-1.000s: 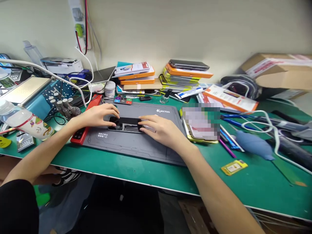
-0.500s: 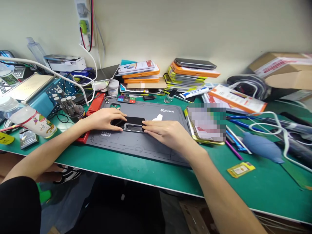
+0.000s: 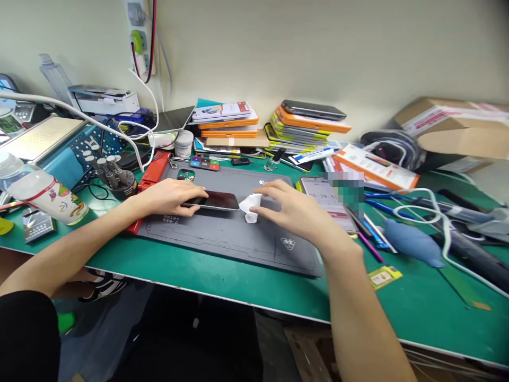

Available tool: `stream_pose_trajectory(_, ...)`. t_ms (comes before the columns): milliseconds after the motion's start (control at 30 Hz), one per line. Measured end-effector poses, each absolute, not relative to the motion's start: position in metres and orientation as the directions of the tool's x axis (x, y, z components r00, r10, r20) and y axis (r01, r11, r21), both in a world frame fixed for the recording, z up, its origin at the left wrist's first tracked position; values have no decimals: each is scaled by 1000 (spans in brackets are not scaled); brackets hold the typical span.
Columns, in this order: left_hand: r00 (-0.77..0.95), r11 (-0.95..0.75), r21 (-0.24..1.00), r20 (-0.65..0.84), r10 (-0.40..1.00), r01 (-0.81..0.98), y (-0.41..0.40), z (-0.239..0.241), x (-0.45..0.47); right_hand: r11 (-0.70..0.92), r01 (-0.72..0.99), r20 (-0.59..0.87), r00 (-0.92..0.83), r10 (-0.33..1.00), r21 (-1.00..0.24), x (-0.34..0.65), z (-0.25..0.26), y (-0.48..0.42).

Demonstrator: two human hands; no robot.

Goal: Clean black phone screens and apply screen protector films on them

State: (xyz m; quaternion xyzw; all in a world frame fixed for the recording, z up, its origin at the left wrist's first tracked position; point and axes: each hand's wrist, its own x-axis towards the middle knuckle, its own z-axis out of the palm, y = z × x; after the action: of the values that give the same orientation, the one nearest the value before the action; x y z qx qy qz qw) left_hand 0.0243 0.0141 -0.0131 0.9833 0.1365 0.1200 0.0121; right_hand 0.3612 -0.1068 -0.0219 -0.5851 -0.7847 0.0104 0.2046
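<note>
My left hand is closed on the left end of a smartphone, thumb at the near edge and fingers on top. The phone's dark glass faces up, and it is held low over a grey work mat. Just past its right end lies a crumpled white wipe. Above and right of the wipe is my right hand, thumb and forefinger spread apart around its right edge. Whether a fingertip touches the wipe I cannot tell.
Right of the mat lies another phone with a lit timer, partly pixelated. Beyond it are a blue air blower and pliers. Stacked boxes line the wall. At left are a screwdriver stand and a bottle.
My right hand has let go of the phone and moved right, its fingers opening beside the white wipe. My left hand keeps the phone, whose dark face now shows whole.
</note>
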Motion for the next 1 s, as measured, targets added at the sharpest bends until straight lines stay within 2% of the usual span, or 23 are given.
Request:
stream_pose_trajectory(100,910,-947,77,265,320,311,17,-14,23,277,920,209,-224,952,-278,370,-27,-104)
stream_pose_trajectory(167,897,-937,102,271,350,335,20,-14,21,317,908,222,-261,939,-272,369,-31,-103)
stream_pose_trajectory(233,886,-927,168,277,372,336,24,-15,20,332,912,311,-251,917,-242,363,-33,-102)
stream_pose_trajectory(333,873,-894,339,287,395,293,26,-14,19,331,912,563,-145,813,-243,348,-30,-103)
stream_pose_trajectory(400,861,-851,445,277,426,278,27,-14,19,396,879,690,-114,715,-265,337,-27,-105)
stream_pose_trajectory(467,845,-791,533,238,479,299,28,-14,19,502,831,730,-185,658,-242,327,-26,-107)
stream_pose_trajectory(567,821,-689,643,158,548,336,31,-14,19,602,781,722,-321,613,-164,317,-30,-109)
stream_pose_trajectory(700,818,-606,725,104,566,328,33,-18,18,633,770,733,-384,561,-80,314,-41,-106)
stream_pose_trajectory(833,828,-603,736,106,551,307,34,-22,18,680,732,709,-457,536,-42,310,-43,-99)
stream_pose_trajectory(1000,838,-676,685,177,516,272,37,-27,19,720,690,590,-613,526,74,271,-28,-85)
